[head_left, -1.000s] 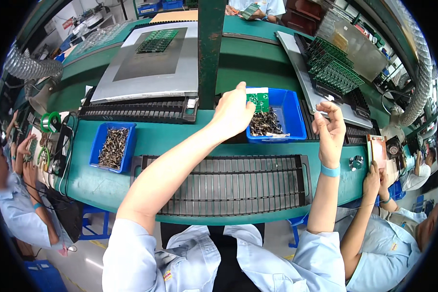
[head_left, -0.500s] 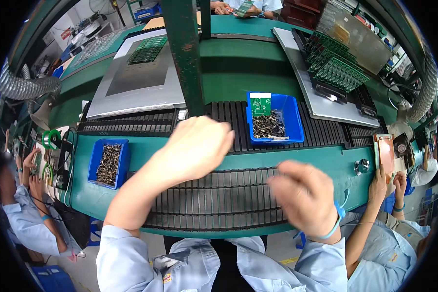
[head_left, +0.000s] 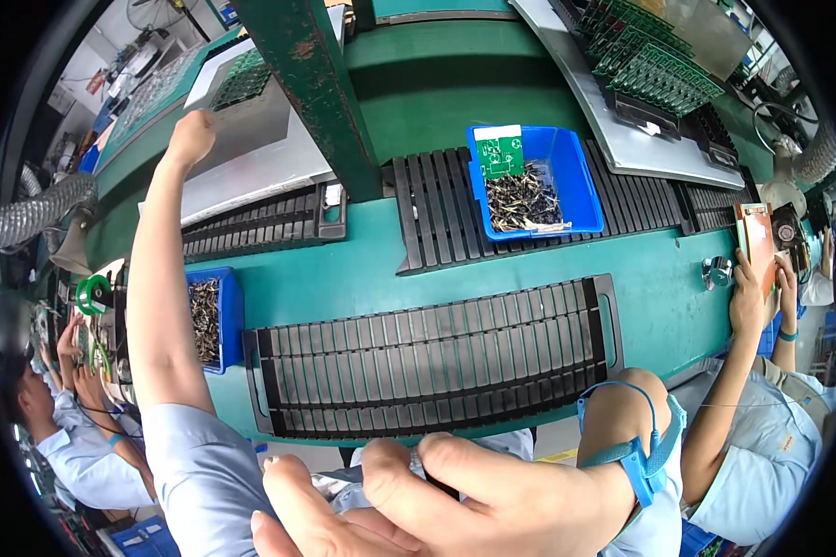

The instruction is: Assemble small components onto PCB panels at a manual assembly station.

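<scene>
Stretched toward the far left, my left hand (head_left: 192, 137) is over the left edge of a silver framed plate (head_left: 241, 181). Its fingers are mostly hidden behind the back of the hand. Beyond that hand, on the plate, lie green circuit boards (head_left: 243, 79). My right hand (head_left: 446, 497) is close to the camera at the lower middle, fingers curved and apart, with nothing seen in them. A blue wrist strap (head_left: 643, 472) with a cord is around its wrist. In front of me lies a black slotted rack (head_left: 427, 357) with end handles, its slots bare.
Blue bins of small leaded parts stand at the left (head_left: 234, 320) and centre right (head_left: 581, 190); a green board (head_left: 500, 156) leans in the latter. A green post (head_left: 311, 88) rises mid-bench. Upright boards (head_left: 664, 79) fill a rack at far right. Co-workers sit on both sides.
My left hand has gone from the bench middle to the far-left plate. My right hand has moved down, close to the camera, uncovering the slotted rack. The view has shifted.
</scene>
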